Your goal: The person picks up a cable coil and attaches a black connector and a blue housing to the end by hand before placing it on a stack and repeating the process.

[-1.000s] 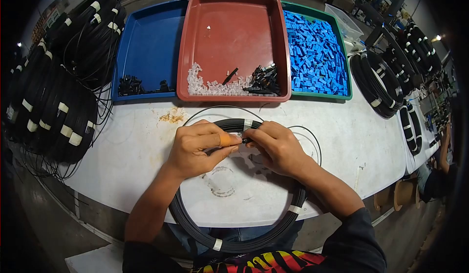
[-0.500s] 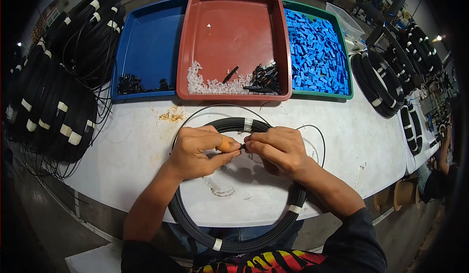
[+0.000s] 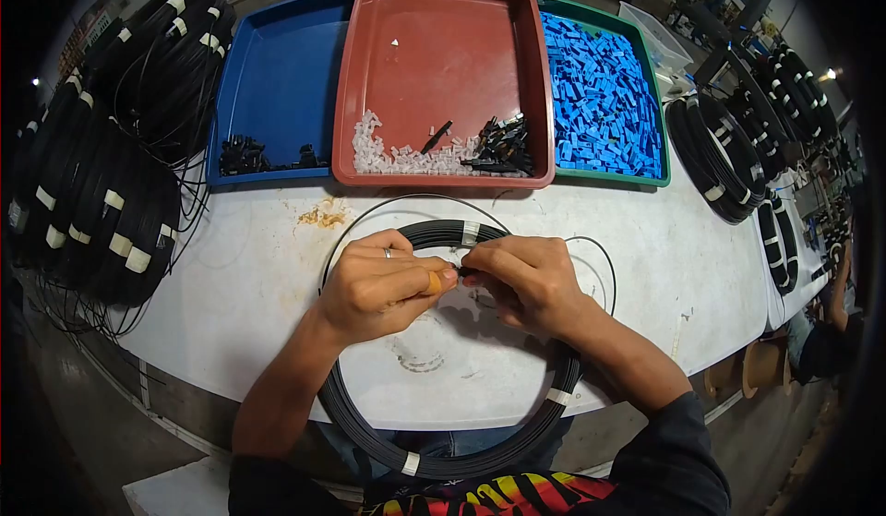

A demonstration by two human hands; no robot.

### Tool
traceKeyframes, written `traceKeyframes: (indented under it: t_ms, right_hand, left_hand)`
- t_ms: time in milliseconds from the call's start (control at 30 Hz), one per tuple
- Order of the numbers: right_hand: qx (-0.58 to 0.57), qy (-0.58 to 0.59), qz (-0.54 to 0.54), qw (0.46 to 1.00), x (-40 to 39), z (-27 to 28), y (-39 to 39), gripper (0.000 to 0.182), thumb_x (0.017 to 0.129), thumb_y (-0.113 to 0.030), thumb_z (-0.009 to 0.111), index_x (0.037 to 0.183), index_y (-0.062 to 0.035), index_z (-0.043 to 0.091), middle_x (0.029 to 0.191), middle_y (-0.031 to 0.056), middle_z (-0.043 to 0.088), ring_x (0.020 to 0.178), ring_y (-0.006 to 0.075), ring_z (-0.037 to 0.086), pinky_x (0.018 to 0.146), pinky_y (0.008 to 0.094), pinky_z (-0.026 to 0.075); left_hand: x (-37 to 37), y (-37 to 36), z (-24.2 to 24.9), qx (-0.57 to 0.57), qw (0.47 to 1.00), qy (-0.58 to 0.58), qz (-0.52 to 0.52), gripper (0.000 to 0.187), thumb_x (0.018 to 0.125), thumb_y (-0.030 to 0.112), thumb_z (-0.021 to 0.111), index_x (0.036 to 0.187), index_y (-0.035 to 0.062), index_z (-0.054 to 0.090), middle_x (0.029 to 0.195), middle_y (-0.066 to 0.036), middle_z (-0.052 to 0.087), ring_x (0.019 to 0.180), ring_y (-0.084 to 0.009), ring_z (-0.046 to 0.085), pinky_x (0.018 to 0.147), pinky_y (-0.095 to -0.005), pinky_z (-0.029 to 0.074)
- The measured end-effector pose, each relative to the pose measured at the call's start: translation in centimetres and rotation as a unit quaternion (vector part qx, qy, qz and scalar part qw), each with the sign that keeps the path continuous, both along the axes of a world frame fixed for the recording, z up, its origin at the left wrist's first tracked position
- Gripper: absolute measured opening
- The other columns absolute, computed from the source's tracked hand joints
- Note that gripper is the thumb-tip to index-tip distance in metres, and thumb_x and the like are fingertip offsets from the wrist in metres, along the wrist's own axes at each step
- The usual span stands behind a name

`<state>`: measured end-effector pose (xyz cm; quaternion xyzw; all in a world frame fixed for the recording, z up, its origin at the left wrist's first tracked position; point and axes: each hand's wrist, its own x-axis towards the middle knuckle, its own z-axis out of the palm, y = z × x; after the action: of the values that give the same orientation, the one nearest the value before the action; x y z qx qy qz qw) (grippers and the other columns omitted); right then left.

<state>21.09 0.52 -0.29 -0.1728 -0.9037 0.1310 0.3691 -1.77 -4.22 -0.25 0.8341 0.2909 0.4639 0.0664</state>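
Above the middle of a coil of black cable point(image 3: 355, 424), my two hands meet fingertip to fingertip. A small black connector-like part point(image 3: 464, 272) shows between them, mostly covered by the fingers. My left hand point(image 3: 374, 287), with an orange wrap on one digit and a ring, is closed in a pinch at its left side. From the right, my right hand point(image 3: 533, 283) pinches the same part with thumb and forefinger. White tape bands hold the coil together, and its lower edge overhangs the table. A loose cable loop point(image 3: 611, 271) curves out beyond my right hand.
Behind the coil stand a blue tray point(image 3: 286, 82) with black parts, a red tray point(image 3: 443, 45) with clear and black pieces, and a green tray point(image 3: 666, 170) of blue pieces. Taped cable coils point(image 3: 92, 202) are piled left; more coils point(image 3: 715, 156) lie right.
My left hand has rolled slightly, its fingers curling in more so that the ring now shows. Both hands stay together at the small black part; the coil has not moved.
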Motion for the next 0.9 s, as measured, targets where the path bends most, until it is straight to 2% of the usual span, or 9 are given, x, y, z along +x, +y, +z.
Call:
traceKeyframes:
  t_ms: [67, 200, 267, 333, 400, 500, 567, 733, 900]
  right_hand:
    - [0.048, 0.052, 0.0, 0.998, -0.28, 0.3, -0.1, 0.035, 0.063, 0.0, 0.075, 0.098, -0.0025, 0.069, 0.087, 0.0091, 0.072, 0.069, 0.0259, 0.07, 0.058, 0.0346, 0.057]
    - [0.072, 0.051, -0.007, 0.996, -0.03, -0.06, -0.19, 0.032, 0.065, -0.001, 0.077, 0.095, -0.003, 0.069, 0.086, 0.0096, 0.072, 0.069, 0.0263, 0.071, 0.058, 0.035, 0.057]
    - [-0.009, 0.009, 0.002, 1.0, 0.13, -0.03, -0.14, 0.03, 0.066, -0.003, 0.078, 0.095, -0.004, 0.07, 0.085, 0.0092, 0.072, 0.069, 0.0262, 0.071, 0.058, 0.0348, 0.057]
    - [-0.025, 0.013, 0.001, 1.0, 0.06, -0.13, -0.09, 0.031, 0.066, -0.002, 0.077, 0.096, -0.0042, 0.07, 0.084, 0.0091, 0.072, 0.069, 0.0264, 0.071, 0.058, 0.0348, 0.057]
    - [-0.041, 0.015, 0.002, 0.999, -0.14, -0.29, -0.06, 0.032, 0.065, 0.0, 0.076, 0.097, -0.0043, 0.07, 0.084, 0.0091, 0.072, 0.069, 0.0265, 0.071, 0.057, 0.0348, 0.057]
    - [0.014, 0.063, -0.003, 0.998, -0.1, -0.21, -0.13, 0.035, 0.064, 0.0, 0.075, 0.099, -0.0046, 0.071, 0.085, 0.0086, 0.072, 0.069, 0.0254, 0.071, 0.057, 0.0349, 0.056]
    - [0.07, 0.046, -0.002, 0.996, 0.1, 0.26, -0.39, 0.036, 0.064, 0.001, 0.076, 0.099, -0.0044, 0.071, 0.085, 0.0085, 0.073, 0.069, 0.0243, 0.071, 0.057, 0.0348, 0.057]
    - [0.069, 0.049, -0.006, 0.996, -0.14, 0.12, -0.21, 0.038, 0.061, 0.0, 0.075, 0.099, -0.0033, 0.07, 0.087, 0.0086, 0.073, 0.068, 0.0229, 0.07, 0.057, 0.0332, 0.057]
    - [0.092, 0.072, -0.023, 0.993, -0.02, 0.19, -0.45, 0.036, 0.061, -0.002, 0.075, 0.098, -0.0027, 0.07, 0.086, 0.0093, 0.073, 0.067, 0.0236, 0.07, 0.056, 0.0326, 0.056]
  left_hand:
    - [0.15, -0.06, -0.09, -0.004, 1.0, -0.016, 0.003, 0.013, 0.074, 0.0, 0.086, 0.076, 0.0024, 0.073, 0.08, -0.01, 0.077, 0.058, -0.0158, 0.068, 0.06, -0.0294, 0.051]
    - [0.45, -0.06, -0.1, 0.029, 0.999, -0.003, -0.011, 0.012, 0.077, 0.0, 0.082, 0.073, 0.0023, 0.07, 0.081, -0.006, 0.076, 0.061, -0.0149, 0.068, 0.059, -0.0295, 0.051]
    - [0.6, -0.08, -0.03, 0.042, 0.999, 0.019, -0.004, 0.011, 0.077, 0.0, 0.082, 0.075, 0.002, 0.071, 0.08, -0.007, 0.076, 0.061, -0.0152, 0.068, 0.059, -0.0299, 0.052]
    - [0.46, -0.08, 0.02, 0.053, 0.998, 0.04, 0.005, 0.01, 0.076, 0.0, 0.082, 0.076, 0.0016, 0.073, 0.08, -0.007, 0.076, 0.061, -0.0156, 0.068, 0.059, -0.0302, 0.052]
    - [0.21, 0.02, 0.05, 0.016, 1.0, 0.007, -0.002, 0.009, 0.077, 0.001, 0.082, 0.079, 0.0009, 0.074, 0.081, -0.007, 0.076, 0.062, -0.0163, 0.068, 0.059, -0.0298, 0.052]
    - [0.23, -0.04, -0.08, -0.05, 0.998, -0.044, -0.01, 0.009, 0.078, 0.002, 0.083, 0.081, 0.0006, 0.074, 0.081, -0.007, 0.076, 0.063, -0.0165, 0.068, 0.06, -0.0302, 0.052]
    - [0.39, 0.06, 0.01, -0.016, 0.999, -0.023, -0.016, 0.01, 0.077, 0.002, 0.083, 0.082, 0.0006, 0.074, 0.081, -0.007, 0.076, 0.064, -0.0169, 0.069, 0.061, -0.03, 0.053]
    - [0.42, 0.02, 0.27, 0.05, 0.998, 0.036, 0.0, 0.012, 0.076, 0.001, 0.084, 0.083, 0.0007, 0.075, 0.081, -0.008, 0.077, 0.064, -0.0179, 0.069, 0.063, -0.03, 0.054]
    - [0.51, 0.16, -0.02, -0.009, 0.999, -0.051, -0.011, 0.009, 0.079, 0.002, 0.082, 0.083, 0.0003, 0.074, 0.084, -0.009, 0.077, 0.062, -0.0178, 0.068, 0.061, -0.0299, 0.054]
